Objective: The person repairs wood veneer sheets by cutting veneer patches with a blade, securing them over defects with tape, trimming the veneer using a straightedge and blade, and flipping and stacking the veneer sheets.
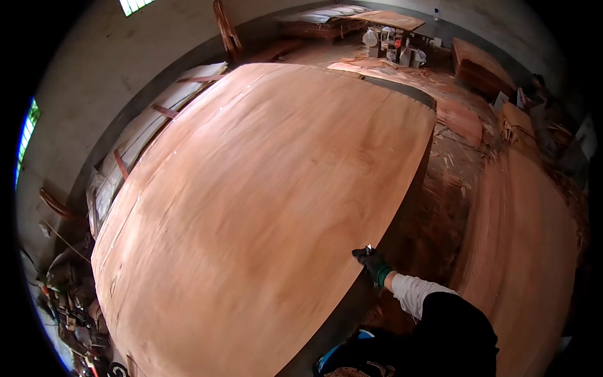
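A wide, thin sheet of reddish-brown wood (251,207) lies flat and fills the middle of the view. My right hand (373,264), in a black and green glove, is at the sheet's right edge, with the arm stretched out from the lower right. Its fingers look closed round a small object with a pale, shiny tip (369,249), too small to name. My left hand is not in view.
Long stacked wood sheets (521,239) lie on the right, with scraps (449,147) on the floor between. Behind are a cluttered work stand (399,47) and another stack (480,68). Wrapped sheets (151,125) lean along the left wall; clutter (72,308) fills the lower left.
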`<state>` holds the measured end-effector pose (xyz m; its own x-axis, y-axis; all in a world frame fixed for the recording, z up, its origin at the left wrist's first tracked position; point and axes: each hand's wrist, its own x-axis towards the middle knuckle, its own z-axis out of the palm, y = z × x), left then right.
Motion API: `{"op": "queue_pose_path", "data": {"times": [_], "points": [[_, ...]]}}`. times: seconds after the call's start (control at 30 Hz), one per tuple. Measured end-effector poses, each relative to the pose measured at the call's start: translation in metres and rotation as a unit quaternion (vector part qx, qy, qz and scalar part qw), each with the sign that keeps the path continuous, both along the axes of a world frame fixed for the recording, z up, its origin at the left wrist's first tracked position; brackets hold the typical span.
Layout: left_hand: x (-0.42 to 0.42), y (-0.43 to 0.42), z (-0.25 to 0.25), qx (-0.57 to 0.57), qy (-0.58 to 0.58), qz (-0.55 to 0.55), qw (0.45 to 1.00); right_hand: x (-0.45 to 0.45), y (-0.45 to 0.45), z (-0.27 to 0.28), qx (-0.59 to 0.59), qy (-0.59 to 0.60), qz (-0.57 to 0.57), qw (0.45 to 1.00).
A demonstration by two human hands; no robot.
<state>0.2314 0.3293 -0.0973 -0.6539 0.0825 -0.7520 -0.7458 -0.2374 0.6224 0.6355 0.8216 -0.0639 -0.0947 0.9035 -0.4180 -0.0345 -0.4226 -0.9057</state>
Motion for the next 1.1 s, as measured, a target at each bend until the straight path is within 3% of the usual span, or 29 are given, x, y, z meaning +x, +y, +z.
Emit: {"op": "queue_pose_path", "data": {"times": [0.3, 0.4, 0.5, 0.53, 0.57, 0.6, 0.73, 0.77, 0.83, 0.9, 0.93, 1.03, 1.1], "points": [[0.063, 0.0, -0.009, -0.037, -0.004, -0.147, 0.988, 0.09, -0.021, -0.093, 0.063, -0.09, -0.118, 0.987], [0.084, -0.002, -0.011, -0.035, -0.011, -0.191, 0.981, 0.12, -0.016, -0.135, 0.129, -0.069, -0.123, 0.982], [0.105, 0.003, -0.015, -0.033, -0.021, -0.238, 0.97, 0.169, 0.012, -0.21, 0.017, 0.197, -0.166, 0.966], [0.111, 0.004, -0.016, -0.033, -0.023, -0.253, 0.967, 0.169, 0.002, -0.192, 0.035, -0.02, -0.105, 0.994], [0.116, 0.006, -0.018, -0.034, -0.027, -0.269, 0.962, 0.164, -0.011, -0.169, 0.049, -0.238, -0.042, 0.969], [0.122, 0.008, -0.02, -0.034, -0.029, -0.284, 0.958, 0.163, -0.02, -0.15, 0.057, -0.442, 0.025, 0.895], [0.151, 0.027, -0.022, -0.037, -0.038, -0.354, 0.934, 0.18, -0.058, -0.094, 0.159, -0.447, 0.03, 0.88], [0.161, 0.032, -0.022, -0.04, -0.038, -0.374, 0.926, 0.178, -0.073, -0.047, 0.168, -0.477, 0.075, 0.859], [0.181, 0.046, -0.017, -0.044, -0.038, -0.406, 0.912, 0.188, -0.051, -0.079, 0.033, -0.459, 0.094, 0.883], [0.202, 0.063, -0.011, -0.048, -0.04, -0.437, 0.897, 0.195, -0.03, -0.152, 0.122, -0.495, 0.111, 0.853], [0.213, 0.074, -0.006, -0.053, -0.04, -0.45, 0.89, 0.208, -0.007, -0.271, 0.31, -0.587, 0.138, 0.735], [0.248, 0.109, 0.0, -0.069, -0.044, -0.493, 0.866, 0.21, -0.051, -0.142, 0.231, -0.46, 0.245, 0.822], [0.274, 0.14, 0.002, -0.086, -0.045, -0.521, 0.848, 0.222, -0.055, -0.069, 0.058, -0.285, 0.276, 0.916]]}}
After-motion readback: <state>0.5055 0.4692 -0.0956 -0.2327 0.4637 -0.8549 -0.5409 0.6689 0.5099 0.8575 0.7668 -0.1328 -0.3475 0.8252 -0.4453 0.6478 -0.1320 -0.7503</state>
